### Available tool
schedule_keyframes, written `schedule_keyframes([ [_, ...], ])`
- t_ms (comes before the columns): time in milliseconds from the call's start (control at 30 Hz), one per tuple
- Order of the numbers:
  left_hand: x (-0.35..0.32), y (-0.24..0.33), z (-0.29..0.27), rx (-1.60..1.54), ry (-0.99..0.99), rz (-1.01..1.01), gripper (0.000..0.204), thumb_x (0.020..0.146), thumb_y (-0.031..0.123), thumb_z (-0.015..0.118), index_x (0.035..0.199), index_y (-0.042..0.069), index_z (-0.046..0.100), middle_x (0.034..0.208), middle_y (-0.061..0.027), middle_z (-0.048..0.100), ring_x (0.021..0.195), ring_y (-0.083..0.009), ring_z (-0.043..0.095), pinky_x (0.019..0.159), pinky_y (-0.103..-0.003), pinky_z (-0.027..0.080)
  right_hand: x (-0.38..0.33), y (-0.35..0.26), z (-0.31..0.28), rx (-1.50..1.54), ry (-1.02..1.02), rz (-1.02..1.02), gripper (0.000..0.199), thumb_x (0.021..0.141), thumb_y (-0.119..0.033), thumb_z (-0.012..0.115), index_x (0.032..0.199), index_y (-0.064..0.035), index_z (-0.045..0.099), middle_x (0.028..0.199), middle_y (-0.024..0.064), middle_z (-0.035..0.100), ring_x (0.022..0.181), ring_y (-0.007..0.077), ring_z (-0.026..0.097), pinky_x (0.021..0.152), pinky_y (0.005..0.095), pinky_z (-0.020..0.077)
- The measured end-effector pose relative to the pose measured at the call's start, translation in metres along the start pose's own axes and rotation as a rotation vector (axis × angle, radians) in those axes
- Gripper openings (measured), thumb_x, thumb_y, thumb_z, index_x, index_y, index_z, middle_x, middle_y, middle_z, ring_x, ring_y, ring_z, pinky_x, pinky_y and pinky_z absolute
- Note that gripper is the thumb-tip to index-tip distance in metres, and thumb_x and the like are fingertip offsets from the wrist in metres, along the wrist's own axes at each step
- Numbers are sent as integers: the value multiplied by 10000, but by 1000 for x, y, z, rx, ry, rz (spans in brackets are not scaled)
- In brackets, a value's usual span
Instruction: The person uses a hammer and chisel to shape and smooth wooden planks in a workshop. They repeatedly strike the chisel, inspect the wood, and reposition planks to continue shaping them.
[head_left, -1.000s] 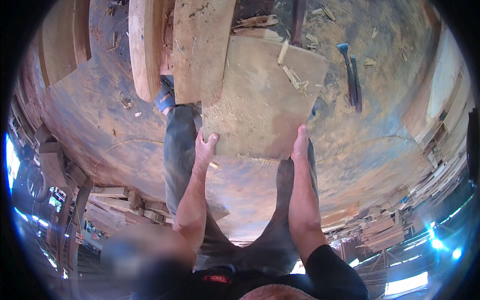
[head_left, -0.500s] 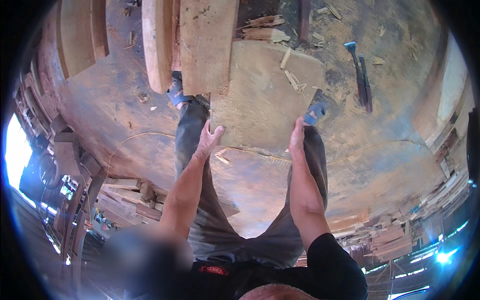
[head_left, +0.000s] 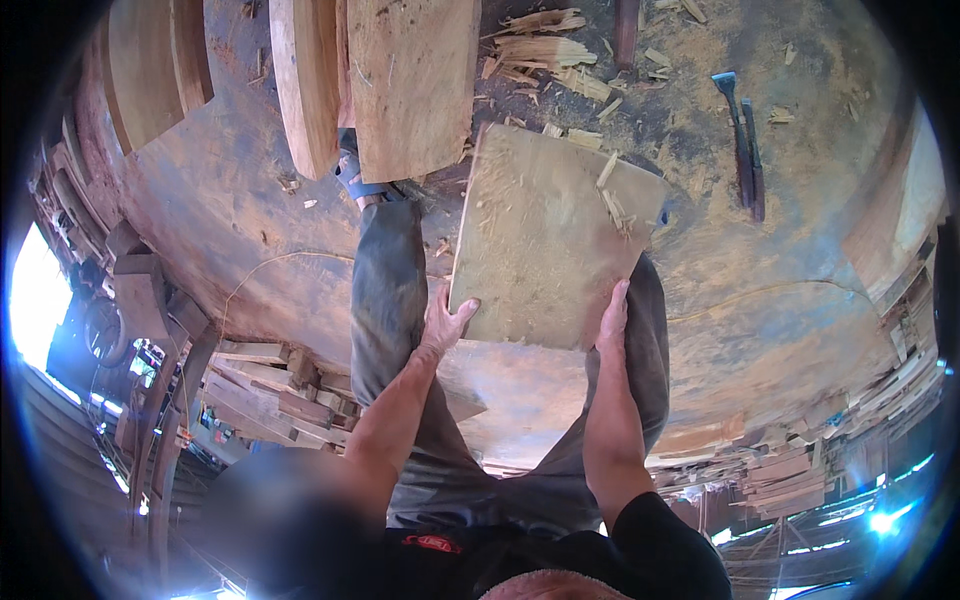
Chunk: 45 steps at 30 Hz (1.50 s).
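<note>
A broad, flat wooden board (head_left: 545, 245) is held out in front of my legs, turned slightly, with its far end to the right of the other timber. My left hand (head_left: 445, 318) grips its near left corner, thumb on the top face. At the near right edge my right hand (head_left: 613, 315) holds the board from the side; its fingertips beneath are hidden. Several pale wood shavings (head_left: 615, 200) lie on the board's right part. Beyond it, splintered wood chips (head_left: 545, 50) litter the floor.
Two chisel-like tools with dark handles (head_left: 748, 160) lie on the floor at the far right. Thick timber slabs (head_left: 410, 90) stand ahead on the left, another piece (head_left: 150, 75) farther left. Stacked offcuts (head_left: 270, 390) lie behind on the left. A thin cord (head_left: 270, 262) crosses the floor.
Both hands have drawn the board nearer and to the right, away from the thick slab, turning it a little. More of the splintered chips beyond it now shows.
</note>
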<state>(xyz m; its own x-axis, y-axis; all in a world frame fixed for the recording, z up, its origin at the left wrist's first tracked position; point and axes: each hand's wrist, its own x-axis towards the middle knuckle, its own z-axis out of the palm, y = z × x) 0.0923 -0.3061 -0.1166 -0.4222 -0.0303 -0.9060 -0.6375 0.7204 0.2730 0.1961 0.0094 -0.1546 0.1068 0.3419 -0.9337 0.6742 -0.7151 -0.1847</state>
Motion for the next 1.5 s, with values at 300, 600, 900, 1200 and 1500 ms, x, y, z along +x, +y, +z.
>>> schedule_keyframes([
  [300,-12,51,-34,-557,-365,-354,697,1012,454,647,1497,-20,486,1356,-131,647,1219,-216,620,1082,-361,460,-18,-30,-1,-464,-133,20,797,974,-593,637,1493,3,528,1436,146,608,1300,239,568,1099,389,430],
  [600,-7,103,-63,-897,-380,-375,646,956,330,706,1481,14,500,1358,-124,646,1241,-229,632,1086,-401,483,-65,-92,1,-295,-216,-178,679,952,-420,732,1448,17,576,1386,128,649,1286,217,574,1109,363,429],
  [900,-71,119,-108,-979,-282,-488,526,931,334,724,1326,5,613,1224,-132,714,1126,-251,686,1001,-412,531,-122,-101,1,-263,-313,98,591,987,-384,703,1403,20,585,1248,152,704,1234,259,641,1034,409,515],
  [1200,-212,81,-229,-1144,-236,-457,569,937,325,716,1361,-30,581,1235,-150,703,1081,-245,706,939,-396,566,-272,-83,46,-604,-351,-46,670,996,-406,684,1476,30,513,1426,170,602,1280,279,607,1075,402,487],
  [1500,-281,3,-383,-1326,21,-305,606,944,291,694,1423,-42,528,1309,-142,660,1195,-223,639,1044,-365,494,-400,-67,234,-778,-546,-117,605,983,-326,719,1468,-5,553,1339,145,676,1217,210,635,1048,359,483],
])
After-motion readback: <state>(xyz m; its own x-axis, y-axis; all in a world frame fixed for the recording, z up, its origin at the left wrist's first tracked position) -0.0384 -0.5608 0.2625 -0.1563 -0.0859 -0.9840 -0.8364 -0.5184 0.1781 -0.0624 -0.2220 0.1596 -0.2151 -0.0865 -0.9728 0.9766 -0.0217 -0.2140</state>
